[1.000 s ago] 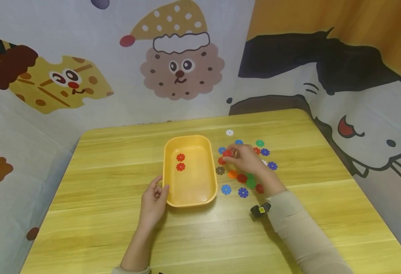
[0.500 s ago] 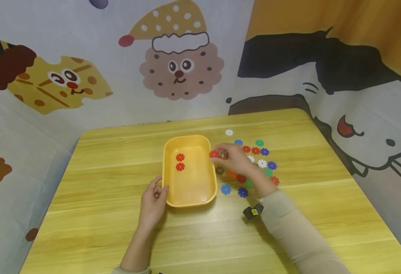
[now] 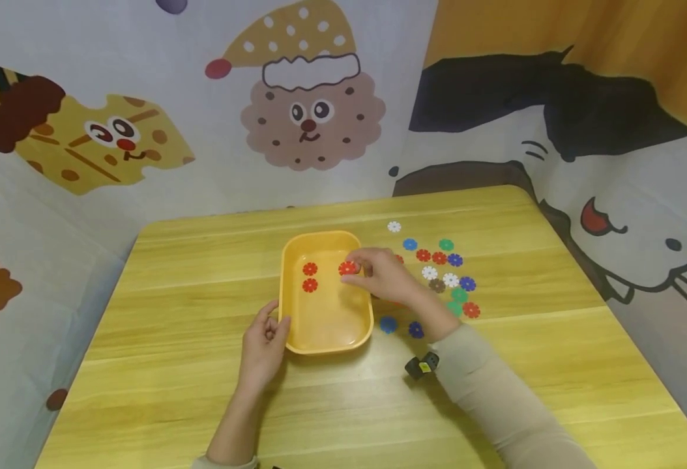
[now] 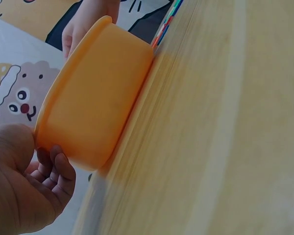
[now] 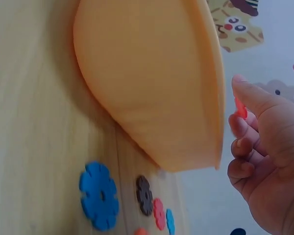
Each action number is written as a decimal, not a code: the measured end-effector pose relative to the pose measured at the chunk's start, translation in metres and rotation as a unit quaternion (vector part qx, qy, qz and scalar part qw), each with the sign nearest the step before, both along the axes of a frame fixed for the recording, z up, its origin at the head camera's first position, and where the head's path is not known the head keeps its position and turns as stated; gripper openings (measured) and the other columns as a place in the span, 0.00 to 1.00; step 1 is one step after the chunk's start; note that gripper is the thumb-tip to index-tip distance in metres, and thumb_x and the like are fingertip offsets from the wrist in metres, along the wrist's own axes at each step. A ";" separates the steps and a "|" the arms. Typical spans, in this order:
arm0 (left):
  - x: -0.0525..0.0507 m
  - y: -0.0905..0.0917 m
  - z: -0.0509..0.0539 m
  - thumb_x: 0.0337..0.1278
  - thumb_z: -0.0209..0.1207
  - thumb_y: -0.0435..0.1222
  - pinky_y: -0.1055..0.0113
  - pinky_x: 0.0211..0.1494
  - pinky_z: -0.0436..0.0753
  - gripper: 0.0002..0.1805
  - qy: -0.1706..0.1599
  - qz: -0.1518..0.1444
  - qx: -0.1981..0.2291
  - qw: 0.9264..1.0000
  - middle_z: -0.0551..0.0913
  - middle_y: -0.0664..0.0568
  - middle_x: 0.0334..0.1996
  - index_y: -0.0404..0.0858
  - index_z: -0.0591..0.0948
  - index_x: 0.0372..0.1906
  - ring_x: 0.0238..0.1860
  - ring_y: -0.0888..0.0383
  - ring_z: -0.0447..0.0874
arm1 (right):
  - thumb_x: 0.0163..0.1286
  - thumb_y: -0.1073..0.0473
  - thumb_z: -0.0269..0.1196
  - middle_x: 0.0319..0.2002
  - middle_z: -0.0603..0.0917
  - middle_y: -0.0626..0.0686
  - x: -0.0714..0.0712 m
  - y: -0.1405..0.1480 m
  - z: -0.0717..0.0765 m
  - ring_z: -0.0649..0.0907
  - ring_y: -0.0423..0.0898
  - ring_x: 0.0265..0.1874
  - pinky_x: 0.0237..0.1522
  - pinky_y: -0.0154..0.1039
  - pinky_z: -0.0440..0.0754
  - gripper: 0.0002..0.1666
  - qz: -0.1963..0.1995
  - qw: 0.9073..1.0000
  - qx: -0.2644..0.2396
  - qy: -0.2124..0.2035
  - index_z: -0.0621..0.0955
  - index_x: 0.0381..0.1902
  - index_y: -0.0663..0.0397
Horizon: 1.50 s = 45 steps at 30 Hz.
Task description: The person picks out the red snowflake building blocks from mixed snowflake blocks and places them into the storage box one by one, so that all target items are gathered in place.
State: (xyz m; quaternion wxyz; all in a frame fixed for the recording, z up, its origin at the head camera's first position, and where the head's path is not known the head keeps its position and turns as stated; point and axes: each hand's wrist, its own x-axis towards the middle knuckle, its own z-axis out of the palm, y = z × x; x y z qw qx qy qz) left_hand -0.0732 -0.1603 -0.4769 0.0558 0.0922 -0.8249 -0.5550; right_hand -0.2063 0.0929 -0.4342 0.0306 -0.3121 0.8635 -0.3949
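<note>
A yellow plastic tray (image 3: 326, 348) stands on the table, with two red snowflake discs (image 3: 310, 277) lying one behind the other inside it. My left hand (image 3: 263, 345) grips the tray's left side; in the left wrist view its thumb is at the rim and its curled fingers (image 4: 63, 171) touch the outer wall. My right hand (image 3: 387, 277) pinches another red snowflake disc (image 3: 347, 268) between thumb and index finger, over the tray's right side. In the right wrist view that red disc (image 5: 241, 108) appears edge-on, above rim height.
Right of the tray lie several loose snowflake discs, among them a white disc (image 3: 394, 227), a blue disc (image 3: 388, 324) and a green disc (image 3: 446, 245). Some are hidden under my right hand. A patterned cloth (image 3: 203, 182) hangs behind the wooden table (image 3: 173, 293).
My right hand has carried the red snowflake disc leftward from the loose discs, across the tray's right rim and over its inside. My left hand has stayed at the tray's left side.
</note>
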 end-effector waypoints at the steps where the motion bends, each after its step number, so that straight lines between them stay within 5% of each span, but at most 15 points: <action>1: 0.000 0.000 0.000 0.72 0.59 0.33 0.73 0.24 0.69 0.25 0.001 0.002 0.000 1.000 0.73 0.49 0.25 0.33 0.72 0.69 0.22 0.61 0.67 | 0.66 0.51 0.72 0.34 0.82 0.47 0.001 -0.002 0.001 0.74 0.41 0.20 0.24 0.34 0.75 0.24 0.003 1.000 0.001 0.001 0.83 0.54 0.61; 16: 0.000 -0.001 0.000 0.71 0.60 0.33 0.73 0.23 0.68 0.24 0.019 0.005 -0.003 1.000 0.73 0.49 0.24 0.32 0.73 0.68 0.22 0.61 0.67 | 0.65 0.49 0.72 0.35 0.83 0.45 0.002 -0.029 -0.002 0.74 0.38 0.23 0.29 0.34 0.76 0.21 0.020 0.998 0.042 0.053 0.85 0.51 0.55; 31: -0.001 0.000 -0.001 0.71 0.60 0.33 0.73 0.23 0.69 0.24 0.022 0.000 0.004 1.000 0.73 0.49 0.24 0.31 0.73 0.68 0.21 0.61 0.68 | 0.65 0.50 0.73 0.41 0.87 0.53 -0.002 -0.055 -0.005 0.84 0.48 0.35 0.40 0.36 0.81 0.25 0.057 0.995 0.073 0.037 0.83 0.52 0.62; 39: -0.001 -0.001 -0.001 0.71 0.59 0.33 0.73 0.22 0.69 0.25 0.017 -0.004 0.003 1.000 0.73 0.50 0.24 0.31 0.72 0.69 0.21 0.62 0.68 | 0.65 0.50 0.73 0.44 0.88 0.53 -0.002 -0.073 -0.008 0.85 0.46 0.40 0.47 0.39 0.82 0.24 0.077 0.990 0.108 0.038 0.83 0.53 0.60; 45: -0.002 -0.001 -0.002 0.71 0.60 0.32 0.73 0.22 0.69 0.24 0.027 -0.003 0.003 1.000 0.74 0.50 0.24 0.30 0.73 0.67 0.20 0.62 0.68 | 0.65 0.47 0.73 0.32 0.83 0.44 0.000 -0.081 -0.013 0.81 0.41 0.33 0.38 0.35 0.80 0.20 0.065 0.986 0.150 0.012 0.84 0.48 0.53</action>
